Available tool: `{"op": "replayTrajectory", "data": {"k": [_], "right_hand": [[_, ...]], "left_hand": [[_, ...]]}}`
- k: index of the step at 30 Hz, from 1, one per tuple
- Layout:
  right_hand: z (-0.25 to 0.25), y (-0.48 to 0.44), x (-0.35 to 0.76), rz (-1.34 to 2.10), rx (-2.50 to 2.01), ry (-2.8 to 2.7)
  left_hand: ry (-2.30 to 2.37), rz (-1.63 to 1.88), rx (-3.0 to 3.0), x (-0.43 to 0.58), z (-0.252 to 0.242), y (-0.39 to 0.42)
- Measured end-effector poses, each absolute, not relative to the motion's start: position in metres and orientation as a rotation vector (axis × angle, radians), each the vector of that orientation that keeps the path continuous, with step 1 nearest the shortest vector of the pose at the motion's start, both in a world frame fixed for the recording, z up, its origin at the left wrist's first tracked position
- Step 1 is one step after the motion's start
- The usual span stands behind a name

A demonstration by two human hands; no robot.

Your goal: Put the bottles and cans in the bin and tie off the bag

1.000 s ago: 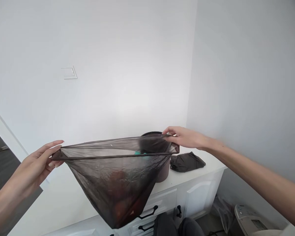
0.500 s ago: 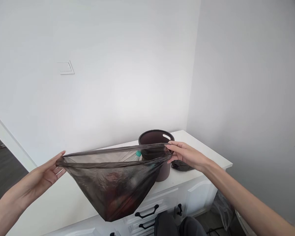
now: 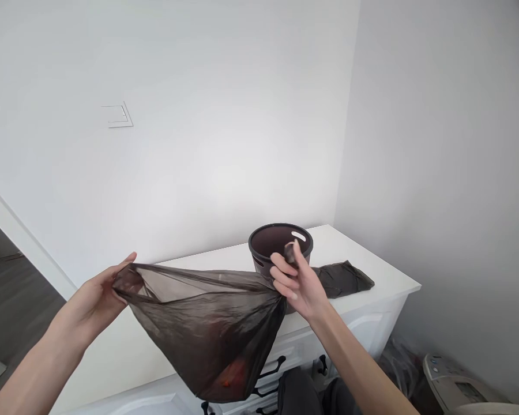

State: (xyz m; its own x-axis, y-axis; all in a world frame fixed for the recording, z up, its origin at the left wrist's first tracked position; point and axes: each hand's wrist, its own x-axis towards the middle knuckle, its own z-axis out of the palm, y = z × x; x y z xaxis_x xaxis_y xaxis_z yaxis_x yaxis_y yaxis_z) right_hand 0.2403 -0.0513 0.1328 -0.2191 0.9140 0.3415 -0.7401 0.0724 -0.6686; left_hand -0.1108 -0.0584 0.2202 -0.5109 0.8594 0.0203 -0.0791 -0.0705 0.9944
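A dark translucent trash bag (image 3: 207,334) hangs between my hands in front of the white cabinet, its mouth stretched sideways. Something reddish shows through its lower part. My left hand (image 3: 99,297) grips the left end of the rim, fingers inside the opening. At the other end, my right hand (image 3: 296,282) is closed around the gathered rim, with a bit of dark plastic poking up by the thumb. Just behind my right hand stands a dark brown trash bin (image 3: 266,245) with cut-out handles. A flat folded dark bag (image 3: 346,279) lies to its right.
The bin rests on a white cabinet top (image 3: 384,271) against the walls; drawers with black handles (image 3: 272,367) are below. A light switch (image 3: 119,115) is on the wall. At the lower right sit a pale appliance with buttons (image 3: 454,383) and clear plastic (image 3: 398,366).
My right hand has turned upward and bunched its end of the rim, and my hands are closer together. The bag's mouth has narrowed, and the green-capped bottle no longer shows.
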Motion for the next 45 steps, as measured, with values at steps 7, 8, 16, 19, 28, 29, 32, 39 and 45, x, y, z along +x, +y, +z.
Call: {"op": "replayTrajectory", "data": {"k": [7,8,16,19,28,29,32,39,45], "right_hand": [[0.173,-0.063,0.169,0.856,-0.831,-1.735],[0.174,-0.061,0.156,0.714,-0.887,-1.829],[0.167,-0.035,0.129,0.728,-0.847,-1.858],[0.167,-0.034,0.131,0.963,-0.723,-1.774],[0.157,-0.041,0.195,1.293,-0.621,-1.288],[0.152,-0.044,0.207,1.331,-0.590,-1.178],[0.133,-0.054,0.236,1.385,-0.441,-0.877],[0.110,-0.059,0.256,1.392,-0.321,-0.612],[0.099,-0.066,0.263,1.369,-0.356,-0.602]], "left_hand": [[1.581,1.266,1.509,-0.057,0.242,-0.069],[1.580,1.209,1.605,-0.049,0.244,-0.072],[1.160,1.285,1.838,-0.068,0.204,-0.068],[1.181,1.038,1.960,-0.069,0.172,-0.059],[1.272,1.251,1.575,-0.030,0.143,-0.060],[1.241,1.352,1.413,-0.032,0.143,-0.061],[1.022,1.529,0.987,-0.032,0.146,-0.063],[0.500,1.657,0.549,-0.005,0.163,-0.063],[0.612,1.589,0.509,0.012,0.185,-0.067]]}}
